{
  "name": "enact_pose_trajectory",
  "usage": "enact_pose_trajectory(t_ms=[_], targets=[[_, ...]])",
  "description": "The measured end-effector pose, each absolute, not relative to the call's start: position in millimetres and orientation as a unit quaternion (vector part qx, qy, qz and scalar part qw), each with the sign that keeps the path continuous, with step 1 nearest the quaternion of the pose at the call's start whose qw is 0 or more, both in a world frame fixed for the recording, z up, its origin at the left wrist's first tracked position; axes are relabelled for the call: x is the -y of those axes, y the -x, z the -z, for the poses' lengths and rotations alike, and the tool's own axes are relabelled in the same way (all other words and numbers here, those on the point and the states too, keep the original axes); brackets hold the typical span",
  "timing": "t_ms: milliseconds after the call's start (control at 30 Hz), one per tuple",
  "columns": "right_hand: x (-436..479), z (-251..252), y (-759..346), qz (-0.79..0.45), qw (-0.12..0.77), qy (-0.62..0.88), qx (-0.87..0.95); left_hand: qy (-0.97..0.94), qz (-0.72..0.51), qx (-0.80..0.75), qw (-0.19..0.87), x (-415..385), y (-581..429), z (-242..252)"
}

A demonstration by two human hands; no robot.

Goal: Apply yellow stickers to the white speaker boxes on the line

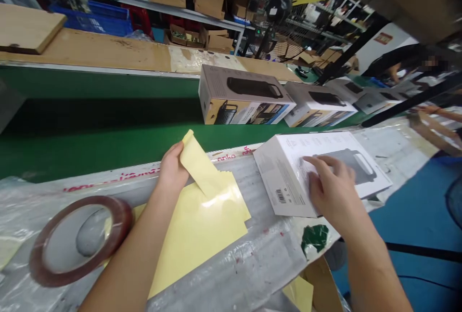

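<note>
On my feed the left hand [173, 166] pinches a yellow strip [197, 158], with yellow sheets [202, 225] just below it. The right hand [334, 189], fingers bent, rests against the box [291, 175] beneath it; I can't tell whether it grips anything. I judge the step as smoothing a clear patch [304, 170] by its fingertips, which calls for even pressure over the edge.
</note>
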State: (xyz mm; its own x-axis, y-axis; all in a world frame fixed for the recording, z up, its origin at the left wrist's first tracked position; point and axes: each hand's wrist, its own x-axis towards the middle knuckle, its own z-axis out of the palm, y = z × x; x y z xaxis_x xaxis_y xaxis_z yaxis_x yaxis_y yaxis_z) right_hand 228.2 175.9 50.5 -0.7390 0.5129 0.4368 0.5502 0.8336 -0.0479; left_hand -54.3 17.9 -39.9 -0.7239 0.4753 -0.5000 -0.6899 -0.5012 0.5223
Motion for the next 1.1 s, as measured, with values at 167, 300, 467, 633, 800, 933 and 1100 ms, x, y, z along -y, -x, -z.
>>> enact_pose_trajectory(t_ms=[167, 300, 467, 633, 800, 933, 1100], targets=[[-79, -14, -228, -0.137, 0.222, 0.044, 0.964, 0.153, -0.841, -0.381, 0.354, -20, 54, 38], [-52, 34, -218, -0.117, 0.180, 0.008, 0.977, 0.157, -0.840, -0.387, 0.345, -20, 53, 35], [-62, 50, -217, -0.124, 0.165, 0.028, 0.978, 0.157, -0.838, -0.392, 0.346, -19, 52, 30], [-62, 44, -219, -0.150, 0.173, 0.004, 0.973, 0.162, -0.833, -0.405, 0.340, -20, 51, 26], [-61, 43, -224, -0.105, 0.184, 0.064, 0.975, 0.165, -0.827, -0.416, 0.341, -20, 51, 24], [-58, 37, -237, -0.121, 0.201, 0.004, 0.972, 0.167, -0.816, -0.434, 0.343, -20, 50, 22], [-66, 6, -269, -0.250, 0.226, -0.009, 0.941, 0.167, -0.799, -0.459, 0.351, -22, 48, 8]])
